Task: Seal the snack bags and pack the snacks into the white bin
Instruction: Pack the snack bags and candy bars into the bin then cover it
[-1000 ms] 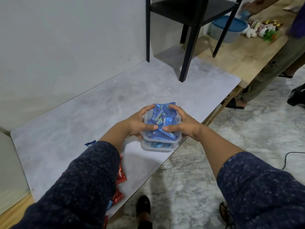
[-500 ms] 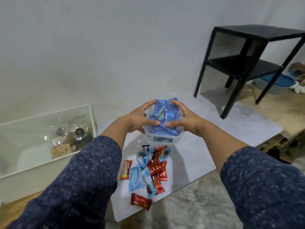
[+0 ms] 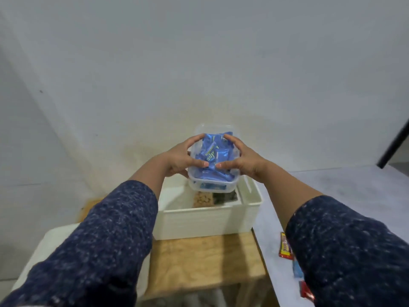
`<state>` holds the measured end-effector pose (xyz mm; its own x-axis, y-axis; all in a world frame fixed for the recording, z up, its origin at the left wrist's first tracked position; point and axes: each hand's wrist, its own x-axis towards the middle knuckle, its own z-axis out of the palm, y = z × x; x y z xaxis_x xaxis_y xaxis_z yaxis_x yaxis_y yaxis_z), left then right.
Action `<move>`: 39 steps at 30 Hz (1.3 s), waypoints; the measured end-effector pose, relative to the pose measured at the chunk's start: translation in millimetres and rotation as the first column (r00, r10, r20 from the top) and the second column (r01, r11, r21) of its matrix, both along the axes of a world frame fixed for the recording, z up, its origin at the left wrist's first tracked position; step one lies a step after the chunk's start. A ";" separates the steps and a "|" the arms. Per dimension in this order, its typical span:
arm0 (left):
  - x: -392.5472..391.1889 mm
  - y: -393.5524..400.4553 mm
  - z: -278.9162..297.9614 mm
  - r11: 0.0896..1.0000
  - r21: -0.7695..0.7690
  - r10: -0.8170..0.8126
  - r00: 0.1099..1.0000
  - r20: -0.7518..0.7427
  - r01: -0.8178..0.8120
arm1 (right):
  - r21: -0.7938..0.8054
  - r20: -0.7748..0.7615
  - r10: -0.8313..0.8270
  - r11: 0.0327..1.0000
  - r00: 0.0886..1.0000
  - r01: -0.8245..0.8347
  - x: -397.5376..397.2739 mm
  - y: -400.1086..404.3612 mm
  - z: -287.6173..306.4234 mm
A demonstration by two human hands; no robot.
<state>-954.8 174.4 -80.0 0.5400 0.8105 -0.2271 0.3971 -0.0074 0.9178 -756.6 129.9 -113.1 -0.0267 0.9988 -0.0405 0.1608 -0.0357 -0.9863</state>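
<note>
Now the clear container, packed with blue snack packets, has travelled from above the loose snacks on the grey mat to a spot over the white bin. The left hand and right hand each curl round a side of it, thumbs lying across the top. Directly beneath the hands, bagged snacks already sit in the bin. Lowering it in looks like the next step. Near the right sleeve, a few wrapped bars remain on the mat, so packing isn't finished.

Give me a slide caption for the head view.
Both hands, left and right, hold a clear tub of blue packets above the white bin.
</note>
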 end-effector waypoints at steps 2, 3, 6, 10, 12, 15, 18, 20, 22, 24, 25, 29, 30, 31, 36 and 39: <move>-35.0 15.1 -1.1 1.000 -0.005 0.025 1.000 0.005 -0.025 | 0.021 0.004 0.008 1.000 1.000 -0.008 -35.2 19.9 -4.7; -48.7 22.6 -3.4 0.999 -0.016 0.036 0.999 0.006 -0.036 | 0.021 0.004 0.011 1.000 1.000 -0.011 -48.1 29.0 -7.6; -77.0 43.5 -18.3 0.996 -0.053 0.071 0.997 0.025 -0.070 | -0.010 0.011 0.026 1.000 1.000 -0.026 -74.9 51.9 -17.1; -97.8 69.9 -54.8 0.991 -0.081 0.110 0.994 0.011 -0.109 | -0.078 0.058 0.070 0.995 0.996 -0.066 -96.8 78.7 -42.4; -103.3 84.5 -75.7 0.988 -0.096 0.122 0.992 -0.012 -0.122 | -0.122 0.054 0.094 0.989 0.994 -0.087 -103.9 92.9 -59.5; -107.5 103.9 -107.3 0.986 -0.072 0.144 0.987 -0.072 -0.149 | -0.164 0.051 0.133 0.979 0.990 -0.123 -110.5 117.2 -88.0; -108.6 115.4 -134.9 0.980 -0.105 0.156 0.979 -0.130 -0.170 | -0.235 0.018 0.167 0.959 0.986 -0.158 -116.0 134.4 -115.1; -106.4 121.1 -150.3 0.979 -0.128 0.134 0.972 -0.192 -0.160 | -0.276 0.016 0.175 0.947 0.985 -0.164 -116.7 141.4 -135.0; -102.1 126.6 -163.4 0.969 -0.184 0.124 0.971 -0.203 -0.163 | -0.312 0.010 0.175 0.936 0.985 -0.163 -116.0 147.3 -152.5; -96.5 132.8 -173.0 0.962 -0.207 0.137 0.967 -0.213 -0.181 | -0.323 0.002 0.176 0.932 0.984 -0.166 -114.6 153.5 -163.8; -93.7 136.3 -176.7 0.961 -0.199 0.143 0.963 -0.229 -0.190 | -0.318 0.006 0.178 0.933 0.984 -0.167 -113.9 156.9 -168.0; -85.1 145.1 -188.2 0.964 -0.174 0.149 0.948 -0.282 -0.204 | -0.349 0.027 0.181 0.923 0.983 -0.160 -111.0 166.7 -180.1; -83.2 145.6 -190.7 0.966 -0.161 0.143 0.940 -0.310 -0.200 | -0.364 0.031 0.186 0.917 0.982 -0.163 -110.6 167.5 -182.2; -81.6 145.9 -193.3 0.968 -0.154 0.139 0.932 -0.334 -0.199 | -0.373 0.037 0.190 0.914 0.981 -0.163 -110.3 168.0 -184.6; -76.8 147.1 -202.8 0.963 -0.144 0.156 0.904 -0.399 -0.230 | -0.406 0.087 0.241 0.895 0.967 -0.186 -110.3 167.5 -195.5; -75.5 147.6 -208.1 0.957 -0.121 0.199 0.897 -0.395 -0.266 | -0.417 0.110 0.249 0.890 0.962 -0.183 -108.4 174.7 -216.3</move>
